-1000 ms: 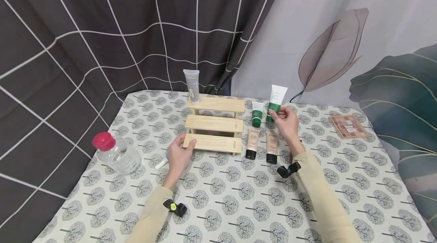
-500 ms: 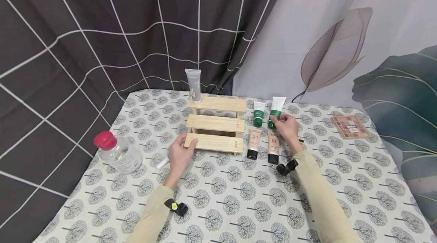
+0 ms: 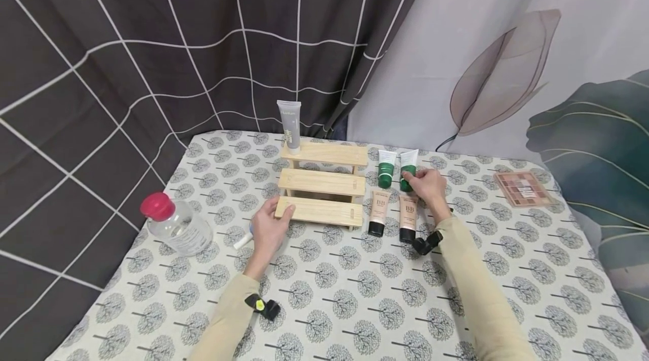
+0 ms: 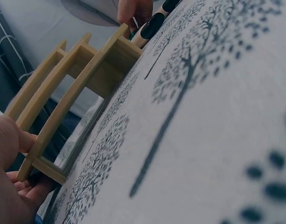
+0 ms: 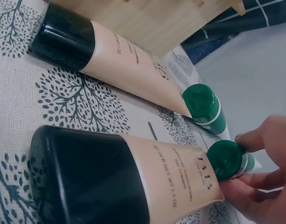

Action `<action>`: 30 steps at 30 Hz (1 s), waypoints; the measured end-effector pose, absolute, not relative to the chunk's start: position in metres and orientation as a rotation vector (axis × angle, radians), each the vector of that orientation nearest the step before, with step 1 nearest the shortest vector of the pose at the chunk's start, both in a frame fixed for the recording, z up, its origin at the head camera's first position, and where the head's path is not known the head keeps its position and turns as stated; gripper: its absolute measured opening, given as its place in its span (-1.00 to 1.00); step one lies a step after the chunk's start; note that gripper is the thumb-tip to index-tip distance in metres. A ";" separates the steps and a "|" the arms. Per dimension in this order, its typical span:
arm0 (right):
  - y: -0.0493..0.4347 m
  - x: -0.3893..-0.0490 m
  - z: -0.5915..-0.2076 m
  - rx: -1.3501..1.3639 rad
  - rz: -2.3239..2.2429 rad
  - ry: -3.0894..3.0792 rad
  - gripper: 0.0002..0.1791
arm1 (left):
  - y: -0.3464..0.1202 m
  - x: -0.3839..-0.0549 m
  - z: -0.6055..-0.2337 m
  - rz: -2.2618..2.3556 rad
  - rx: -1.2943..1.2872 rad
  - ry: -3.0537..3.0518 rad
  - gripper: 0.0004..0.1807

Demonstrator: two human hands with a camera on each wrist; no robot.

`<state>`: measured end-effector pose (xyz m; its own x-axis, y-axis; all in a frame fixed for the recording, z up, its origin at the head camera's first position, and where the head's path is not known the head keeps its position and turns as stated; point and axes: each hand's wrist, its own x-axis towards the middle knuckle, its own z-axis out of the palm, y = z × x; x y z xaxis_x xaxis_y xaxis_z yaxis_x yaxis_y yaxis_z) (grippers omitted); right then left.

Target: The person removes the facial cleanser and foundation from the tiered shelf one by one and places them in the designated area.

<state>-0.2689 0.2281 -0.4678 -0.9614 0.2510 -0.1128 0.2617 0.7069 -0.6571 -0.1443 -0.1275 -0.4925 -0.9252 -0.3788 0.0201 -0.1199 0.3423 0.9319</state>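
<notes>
A three-tier wooden stand (image 3: 319, 212) is gripped at the left end of its lowest step by my left hand (image 3: 269, 230); in the left wrist view the thumb lies on the step (image 4: 77, 88) and fingers reach beneath. My right hand (image 3: 429, 187) pinches a green and white tube (image 3: 408, 160) near its green cap (image 5: 225, 159), the tube lying on the cloth. Beside it lies a matching green and white tube (image 3: 386, 168). Nearer the front are two beige BB cream tubes, the left one (image 3: 378, 210) and the right one (image 3: 408, 214). A grey tube (image 3: 290, 127) stands on the top step.
A clear bottle with a red cap (image 3: 179, 226) is at the left. Part of a white stick-like item (image 3: 243, 240) shows beside my left hand. A makeup palette (image 3: 524, 188) lies at the right. Curtains (image 3: 253, 40) hang behind the tree-patterned tablecloth (image 3: 324, 304).
My right hand has lowered the green and white tube from a raised, tilted position to lie beside its match. The left hand keeps its grip on the stand.
</notes>
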 end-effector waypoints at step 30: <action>0.196 -0.255 -0.398 0.100 -1.423 2.941 -0.44 | -0.130 -0.147 -0.497 -1.622 0.471 -2.384 -0.38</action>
<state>-0.2555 0.1965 -0.3985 -0.9901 0.1098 0.0872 -0.0003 0.6205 -0.7842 -0.1471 -0.1301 -0.4970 -0.9246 -0.3809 0.0010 -0.1390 0.3398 0.9302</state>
